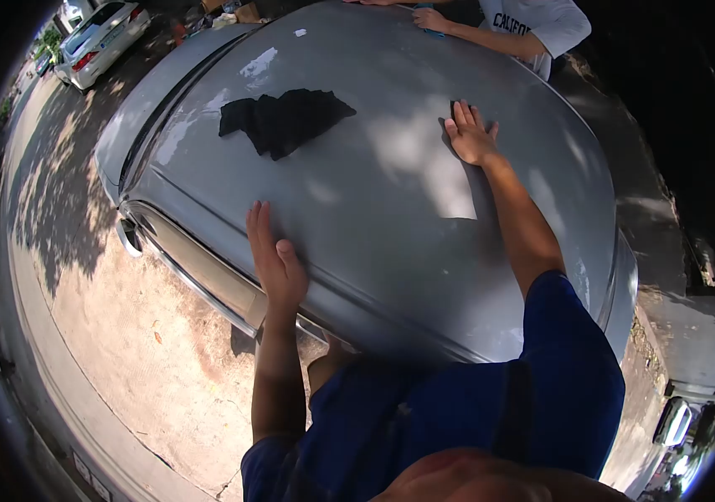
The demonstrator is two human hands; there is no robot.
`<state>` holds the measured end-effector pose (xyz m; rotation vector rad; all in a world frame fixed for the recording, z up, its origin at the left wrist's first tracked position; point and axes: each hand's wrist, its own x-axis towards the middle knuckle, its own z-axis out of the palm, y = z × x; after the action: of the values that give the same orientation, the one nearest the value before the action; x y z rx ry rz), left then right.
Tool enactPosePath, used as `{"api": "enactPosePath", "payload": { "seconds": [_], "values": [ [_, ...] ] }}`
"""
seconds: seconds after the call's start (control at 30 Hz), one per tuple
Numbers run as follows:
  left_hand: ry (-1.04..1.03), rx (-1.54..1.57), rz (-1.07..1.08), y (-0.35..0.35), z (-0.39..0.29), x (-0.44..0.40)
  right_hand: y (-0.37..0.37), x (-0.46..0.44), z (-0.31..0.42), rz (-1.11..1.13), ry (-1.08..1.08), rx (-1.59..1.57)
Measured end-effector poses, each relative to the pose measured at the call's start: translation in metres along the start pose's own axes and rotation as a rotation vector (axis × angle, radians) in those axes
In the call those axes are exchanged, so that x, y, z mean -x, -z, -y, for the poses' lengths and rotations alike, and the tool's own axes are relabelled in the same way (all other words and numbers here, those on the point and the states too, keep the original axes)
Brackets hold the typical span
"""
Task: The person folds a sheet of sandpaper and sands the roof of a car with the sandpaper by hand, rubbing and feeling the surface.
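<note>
My right hand (pixel 472 140) lies with fingers spread on the grey roof of a car (pixel 391 276), toward its far side. A narrow dark patch shows by its fingers; I cannot tell whether that is shadow or cloth. My left hand (pixel 278 266) is at the near roof edge, above the side window, fingers stretched and thumb apart. Whether its palm touches the roof is unclear. Between and beyond my hands, a crumpled black cloth (pixel 286 122) rests on the roof, apart from both. Neither hand visibly holds anything.
Across the roof stands another person (pixel 533 29) in a grey shirt, one hand (pixel 431 21) by a small teal item. The car's side mirror (pixel 129 238) juts out at left. A white car (pixel 102 43) is parked behind. Sunlit paving (pixel 165 360) lies alongside.
</note>
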<state>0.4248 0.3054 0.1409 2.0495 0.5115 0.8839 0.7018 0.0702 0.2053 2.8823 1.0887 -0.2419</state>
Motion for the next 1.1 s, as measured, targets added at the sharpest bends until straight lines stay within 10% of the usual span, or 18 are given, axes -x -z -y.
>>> {"api": "enactPosePath", "payload": {
  "seconds": [0.23, 0.33, 0.43, 0.53, 0.63, 0.8, 0.97, 1.03, 1.1],
  "values": [
    [-0.001, 0.04, -0.029, -0.004, 0.007, -0.003, -0.026, 0.134, 0.079, 0.11, 0.602, 0.092],
    [0.01, 0.021, 0.024, -0.002, 0.002, -0.005, 0.009, 0.026, -0.078, 0.041, -0.197, 0.006],
    [-0.042, -0.031, 0.07, -0.003, 0.01, -0.004, 0.01, 0.039, -0.098, 0.028, -0.275, 0.014],
    [-0.185, -0.071, 0.13, -0.003, 0.015, -0.004, -0.013, 0.163, 0.061, 0.085, 0.51, 0.189],
    [-0.154, -0.161, 0.233, -0.001, 0.018, -0.006, -0.007, 0.174, 0.054, 0.225, 0.528, 0.048],
    [-0.065, -0.589, 0.426, -0.012, 0.008, -0.009, 0.012, 0.036, -0.148, -0.004, -0.56, -0.093],
    [-0.037, -0.768, 0.547, -0.056, -0.017, -0.019, -0.032, 0.198, 0.058, -0.042, 0.381, -0.017],
    [-0.234, -0.681, 0.699, -0.081, -0.052, -0.025, -0.033, 0.244, 0.041, 0.033, 0.291, -0.082],
    [-0.447, -0.625, 0.779, -0.117, -0.088, -0.011, -0.034, 0.259, -0.058, -0.155, -0.305, -0.081]
  ]
}}
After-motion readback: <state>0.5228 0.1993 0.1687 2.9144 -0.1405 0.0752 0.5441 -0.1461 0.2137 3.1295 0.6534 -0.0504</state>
